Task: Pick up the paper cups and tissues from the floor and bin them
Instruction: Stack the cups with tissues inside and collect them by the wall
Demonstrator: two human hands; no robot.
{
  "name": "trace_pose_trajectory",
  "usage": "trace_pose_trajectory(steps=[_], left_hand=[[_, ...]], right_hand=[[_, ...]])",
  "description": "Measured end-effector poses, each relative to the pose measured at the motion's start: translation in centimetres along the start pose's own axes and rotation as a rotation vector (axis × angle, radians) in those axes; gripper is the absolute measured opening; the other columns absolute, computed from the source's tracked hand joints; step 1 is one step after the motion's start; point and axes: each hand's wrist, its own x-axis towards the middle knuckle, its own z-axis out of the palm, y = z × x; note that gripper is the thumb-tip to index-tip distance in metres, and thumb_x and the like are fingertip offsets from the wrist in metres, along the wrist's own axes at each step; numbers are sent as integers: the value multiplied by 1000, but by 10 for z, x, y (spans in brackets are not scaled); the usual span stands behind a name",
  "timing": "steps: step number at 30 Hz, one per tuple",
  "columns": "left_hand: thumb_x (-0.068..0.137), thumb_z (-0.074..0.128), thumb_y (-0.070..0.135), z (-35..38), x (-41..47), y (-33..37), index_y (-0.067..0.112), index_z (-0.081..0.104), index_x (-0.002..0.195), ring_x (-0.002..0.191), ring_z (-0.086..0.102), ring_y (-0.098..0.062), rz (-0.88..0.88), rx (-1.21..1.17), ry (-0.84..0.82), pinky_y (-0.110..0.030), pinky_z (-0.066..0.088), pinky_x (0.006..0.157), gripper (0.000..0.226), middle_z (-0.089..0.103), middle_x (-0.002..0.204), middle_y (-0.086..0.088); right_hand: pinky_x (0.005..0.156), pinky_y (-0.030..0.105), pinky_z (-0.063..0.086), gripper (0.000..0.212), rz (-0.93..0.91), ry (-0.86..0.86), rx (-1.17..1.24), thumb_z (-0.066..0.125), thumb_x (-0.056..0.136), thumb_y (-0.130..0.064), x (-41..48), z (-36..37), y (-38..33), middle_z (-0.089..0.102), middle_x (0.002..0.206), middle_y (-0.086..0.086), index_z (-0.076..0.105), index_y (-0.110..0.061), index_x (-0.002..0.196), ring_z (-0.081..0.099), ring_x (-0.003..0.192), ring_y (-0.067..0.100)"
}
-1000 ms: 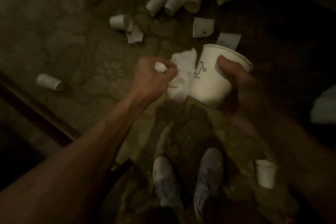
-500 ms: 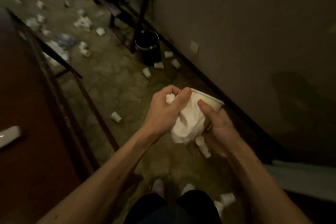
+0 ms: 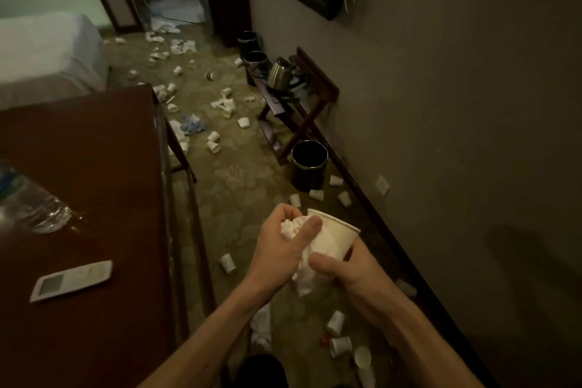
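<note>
White tissue [image 3: 301, 277], pinched in the curled left hand [image 3: 277, 249], touches the paper cup [image 3: 335, 238] that the right hand [image 3: 349, 274] grips; the bin [image 3: 310, 173] stands ahead at the floor's wall edge.

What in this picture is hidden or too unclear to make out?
Head view:
- Inside the bin: too dark.
- Inside the cup: hidden by its own wall.
- The tissue: partly under left hand and right hand.
- The bottle: cut by the left edge.
- The far litter: too small to tell cups from tissues.
</note>
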Motion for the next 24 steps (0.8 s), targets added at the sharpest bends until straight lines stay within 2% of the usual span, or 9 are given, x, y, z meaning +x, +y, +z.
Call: trace_pose_trajectory(steps=[2, 4, 8, 10, 15, 18, 22, 24], left_hand=[[77, 69, 47, -5, 36, -6, 17, 55, 84, 64, 61, 0, -28, -4, -2, -18, 47, 55, 34, 63, 73, 7], [78, 69, 45, -11, 76, -10, 16, 55, 83, 62, 62, 1, -59, -10, -18, -16, 47, 53, 32, 63, 69, 9], [85, 67, 37, -33, 165, -16, 12, 56, 86, 60, 60, 1, -125, -34, -33, -16, 46, 51, 28, 63, 69, 8], [91, 65, 32, -46, 211, -19, 13, 56, 93, 64, 64, 1, -175, -33, -51, -16, 48, 54, 21, 65, 79, 3], [95, 60, 32, -60, 313, -18, 23, 53, 113, 89, 68, -6, -211, -3, -163, -17, 53, 67, 21, 66, 109, -2], [95, 55, 42, -56, 360, -18, 27, 49, 123, 97, 68, -9, -318, -50, -240, -19, 55, 70, 32, 63, 118, -1], [102, 40, 43, -48, 422, -17, 30, 49, 127, 98, 69, -7, -469, -169, -275, -19, 55, 71, 30, 62, 124, -4], [103, 37, 38, -44, 460, -17, 29, 53, 127, 104, 67, -14, -524, -176, -280, -30, 56, 84, 29, 64, 124, -5]], right_hand=[[82, 39, 60, 90, 16, 29, -87, 97, 49, -32, 33, -3, -12, 67, 117, 6, 52, -23, 127, 69, 105, 22], [82, 37, 60, 75, 7, 55, -126, 89, 54, -32, 72, -6, -26, 69, 113, 3, 55, -26, 121, 70, 101, 19], [83, 33, 59, 57, 10, 40, -161, 79, 80, -27, 165, -7, -59, 69, 118, 4, 53, -21, 131, 70, 104, 17], [81, 29, 58, 57, 24, 49, -141, 75, 80, -29, 209, -3, -73, 68, 118, 2, 51, -21, 131, 70, 103, 15], [79, 21, 56, 84, 17, 154, -155, 65, 68, -60, 302, 6, -98, 60, 124, -6, 35, -28, 140, 65, 107, 9], [73, 18, 55, 70, 41, 214, -110, 55, 78, -58, 344, 1, -106, 58, 121, -8, 30, -32, 138, 63, 104, 7], [85, 24, 52, 49, 157, 265, -86, 41, 98, -50, 403, -22, -118, 57, 126, -3, 31, -30, 141, 60, 112, 11], [91, 28, 51, 50, 173, 281, -107, 35, 100, -52, 440, -34, -129, 57, 130, 0, 34, -26, 143, 58, 116, 14]])
